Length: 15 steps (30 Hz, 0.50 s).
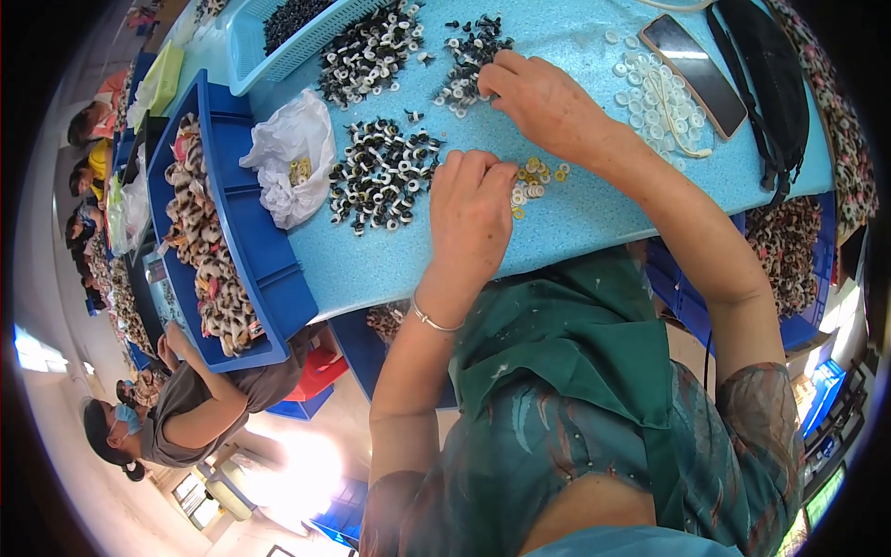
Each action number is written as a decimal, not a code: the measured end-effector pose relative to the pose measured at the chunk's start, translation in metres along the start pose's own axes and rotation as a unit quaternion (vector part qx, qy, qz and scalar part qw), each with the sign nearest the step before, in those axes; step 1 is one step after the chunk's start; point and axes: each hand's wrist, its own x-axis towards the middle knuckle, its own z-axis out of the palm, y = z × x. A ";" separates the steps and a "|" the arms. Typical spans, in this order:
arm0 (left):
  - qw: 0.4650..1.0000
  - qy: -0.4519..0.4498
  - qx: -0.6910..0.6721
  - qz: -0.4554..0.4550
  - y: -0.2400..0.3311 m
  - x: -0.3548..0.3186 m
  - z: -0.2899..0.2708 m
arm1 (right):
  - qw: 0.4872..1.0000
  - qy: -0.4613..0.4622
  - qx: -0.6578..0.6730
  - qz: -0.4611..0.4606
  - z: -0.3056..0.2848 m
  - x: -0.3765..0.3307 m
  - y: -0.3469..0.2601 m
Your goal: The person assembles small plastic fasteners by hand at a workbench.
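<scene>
Left hand (pixel 471 215): palm down on the desk, fingers curled together, fingertips pressed onto the near edge of the yellow and white rings; cannot tell whether a ring is pinched beneath them. Thin silver bangle (pixel 433 321) on the wrist.
Right hand (pixel 543 100): reaching farther up the desk, fingers bent and bunched, tips touching the small black-and-white pile; whether a piece is pinched is hidden.
Yellow and white rings (pixel 535 178): small flat washers, some mustard yellow, some milky white, each with a round hole; loose little cluster lying flat between the two hands, just right of the left fingertips.
Small black-and-white pile (pixel 469 58): tiny black pieces with white ring collars, heaped loosely at the right fingertips.
Middle pile (pixel 382 174): same black-and-white pieces, larger spread, just left of the left hand.
Far pile (pixel 369 51): more of the same, beside the light blue basket (pixel 243 42), which holds black pieces.
Clear rings (pixel 647 93): translucent white washers scattered right of the right hand, next to a dark phone (pixel 694 61) and a black bag (pixel 763 79).
White plastic bag (pixel 292 158): crumpled, open, yellow bits inside, left of the middle pile.
Desk (pixel 594 209): speckled light blue top.
Blue tray (pixel 237 232): along the desk's left edge, filled with leopard-print pieces.
</scene>
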 end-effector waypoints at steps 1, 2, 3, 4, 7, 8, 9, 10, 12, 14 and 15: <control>1.000 0.000 0.001 0.001 0.000 0.001 0.000 | 1.000 -0.003 -0.003 -0.008 -0.002 -0.003 -0.001; 1.000 -0.006 -0.005 -0.003 -0.001 0.001 0.000 | 1.000 -0.005 -0.006 -0.015 -0.003 -0.005 -0.002; 1.000 -0.012 -0.011 -0.008 -0.001 0.001 0.000 | 1.000 -0.004 -0.006 -0.016 -0.005 -0.008 -0.001; 1.000 -0.011 -0.010 -0.007 -0.001 0.002 0.000 | 1.000 -0.016 -0.005 -0.012 -0.007 -0.011 0.000; 1.000 -0.002 0.002 -0.002 0.000 0.003 -0.001 | 1.000 -0.025 0.006 -0.005 -0.015 -0.015 -0.003; 0.996 0.014 -0.072 -0.047 0.000 0.002 -0.004 | 1.000 -0.023 0.016 -0.001 -0.021 -0.017 -0.007; 0.985 0.028 -0.144 -0.091 0.000 0.001 -0.007 | 1.000 -0.022 0.014 0.001 -0.029 -0.019 -0.011; 0.985 0.028 -0.145 -0.090 0.003 0.001 -0.013 | 0.986 -0.043 0.139 0.078 -0.039 -0.021 -0.018; 0.865 0.027 -0.411 -0.287 0.009 0.002 -0.026 | 0.950 -0.063 0.267 0.149 -0.048 -0.028 -0.031; 0.813 0.047 -0.491 -0.309 0.008 0.000 -0.030 | 0.877 -0.036 0.418 0.233 -0.056 -0.039 -0.040; 0.750 0.038 -0.564 -0.343 0.006 0.000 -0.035 | 0.871 -0.017 0.446 0.204 -0.053 -0.044 -0.041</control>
